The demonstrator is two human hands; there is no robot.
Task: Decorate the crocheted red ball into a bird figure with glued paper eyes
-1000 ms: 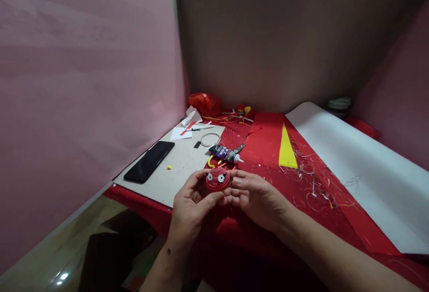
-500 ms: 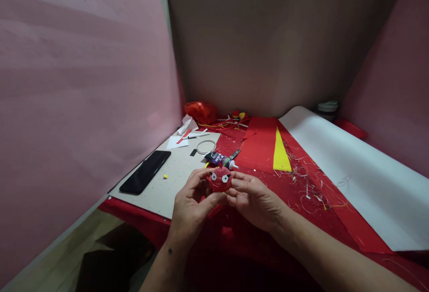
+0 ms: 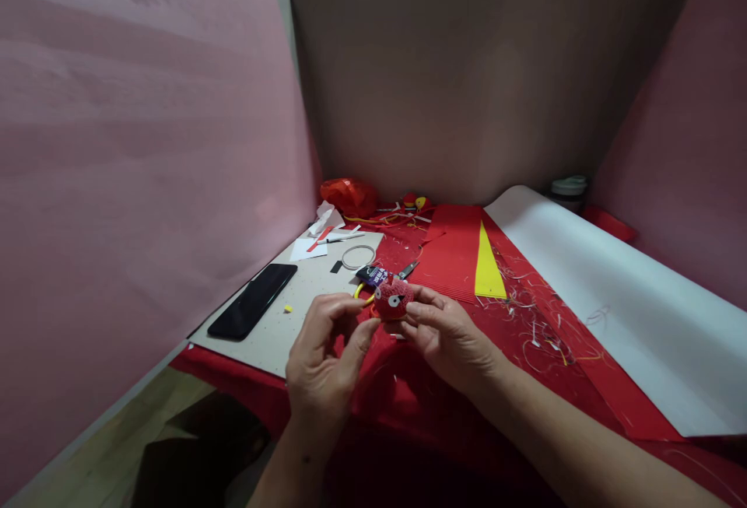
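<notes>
Right then, I held one little red ball with eyes [image 3: 393,299] in my right hand [image 3: 447,337], fingers pinched shut on it, above the red table [image 3: 525,352]. My left hand [image 3: 322,356] was half open beside it. One black phone [image 3: 252,299] lay nearby.

A dim indoor scene is shown, lit softly from above, with no hard shadows. The white sheet [image 3: 612,298] is the brightest area; faint glare is seen on the black phone [image 3: 252,300]. Deep shadow is found under the table edge. Straight edges are bowed by the wide lens, and small details are softened.
</notes>
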